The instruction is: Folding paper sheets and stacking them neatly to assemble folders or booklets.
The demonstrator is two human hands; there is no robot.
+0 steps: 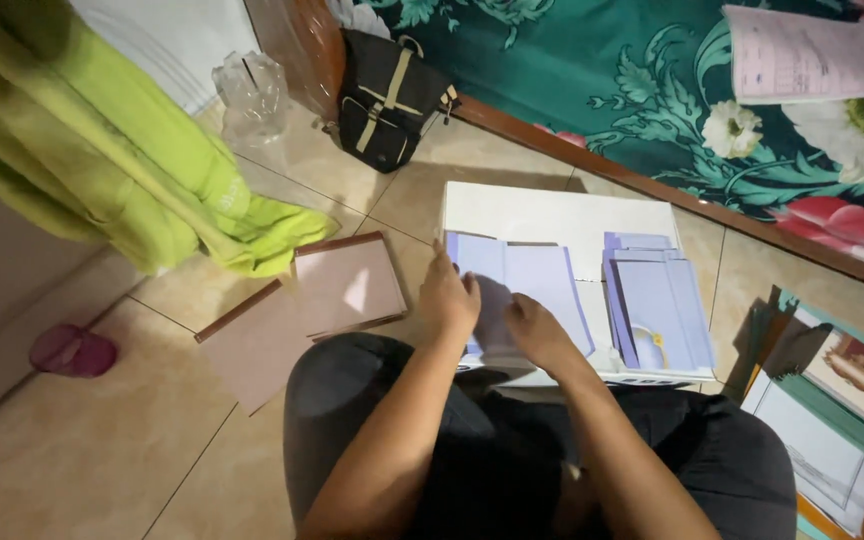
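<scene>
I sit on a tiled floor with a white board [552,210] in front of my knees. On it lie a flat pale purple paper sheet [542,280] and, to its right, a stack of purple paper pieces [657,305]. My left hand [447,298] and my right hand [537,335] meet over the near edge of the board. Both pinch one small folded purple paper piece [494,315] between them. My dark trousers cover the lower middle of the view.
A pink-brown board [337,285] lies on the floor to the left, under a hanging green cloth [132,170]. A black backpack [387,100] and a clear plastic bag [250,95] stand behind. A floral bedspread [652,80] runs along the right; books and papers [832,400] lie at right.
</scene>
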